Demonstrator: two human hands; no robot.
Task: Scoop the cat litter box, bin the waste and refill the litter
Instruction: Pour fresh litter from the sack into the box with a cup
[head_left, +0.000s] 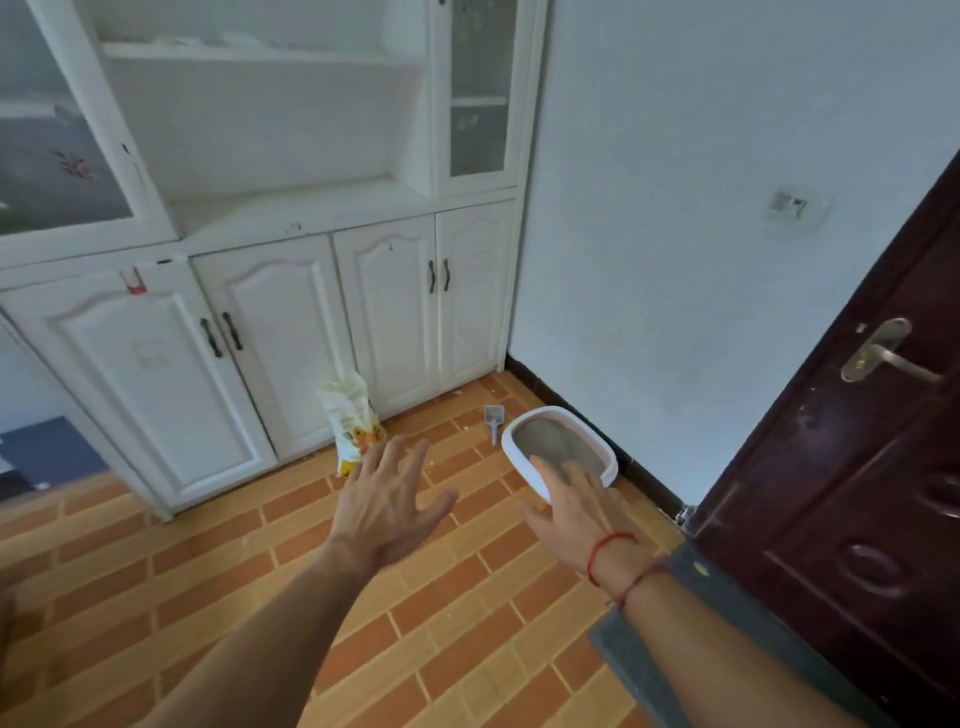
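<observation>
Litter box (517, 457) sits on the floor (208, 545) in the corner against the wall (675, 260), while from the left the bag (353, 421) leans on the cabinet (156, 374), the scoop (494, 418) lies just beside the box, and left hand (387, 504) and right hand (574, 509) hover apart, fingers spread, holding nothing.

You've got soft, even, fairly bright light here, with only faint shadows. The wide lens bends your cabinet (156, 364) and door (857, 493) toward the edges, and everything's a bit soft.
</observation>
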